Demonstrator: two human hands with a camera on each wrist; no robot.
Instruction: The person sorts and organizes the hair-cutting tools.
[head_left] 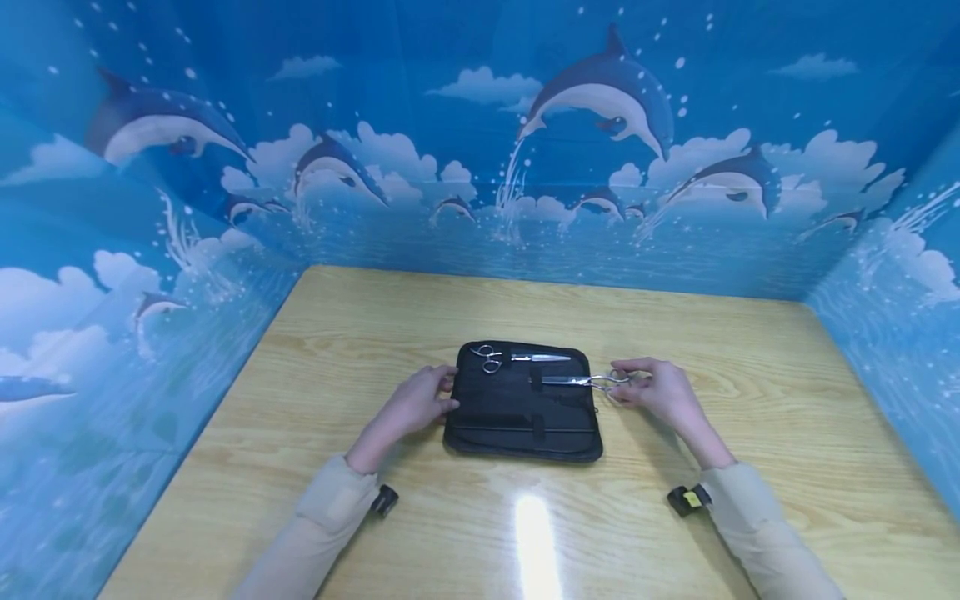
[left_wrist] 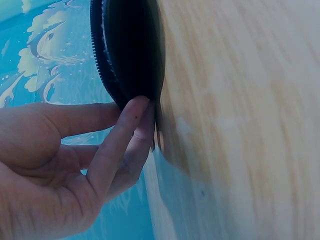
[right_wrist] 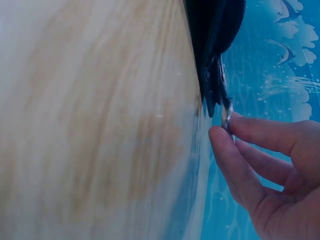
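A black zip case (head_left: 487, 400) lies spread flat on the wooden table. My left hand (head_left: 416, 400) pinches its left edge; in the left wrist view the thumb and fingers meet at the zipper rim (left_wrist: 102, 67). With my right hand (head_left: 660, 387) I hold a pair of silver scissors (head_left: 566, 381) by the finger rings, past the case's right edge. Their blades point left across the case, the tips at a small black loop (head_left: 536, 379). Another pair of silver scissors (head_left: 540, 358) lies along the case's top, rings to the left, tucked under a loop.
The light wooden table (head_left: 360, 317) surrounds the case. Blue dolphin-print sheeting (head_left: 450, 233) stands at the back and both sides. A bright light reflection (head_left: 536, 542) falls near the front. Each wrist wears a small black camera (head_left: 385, 501).
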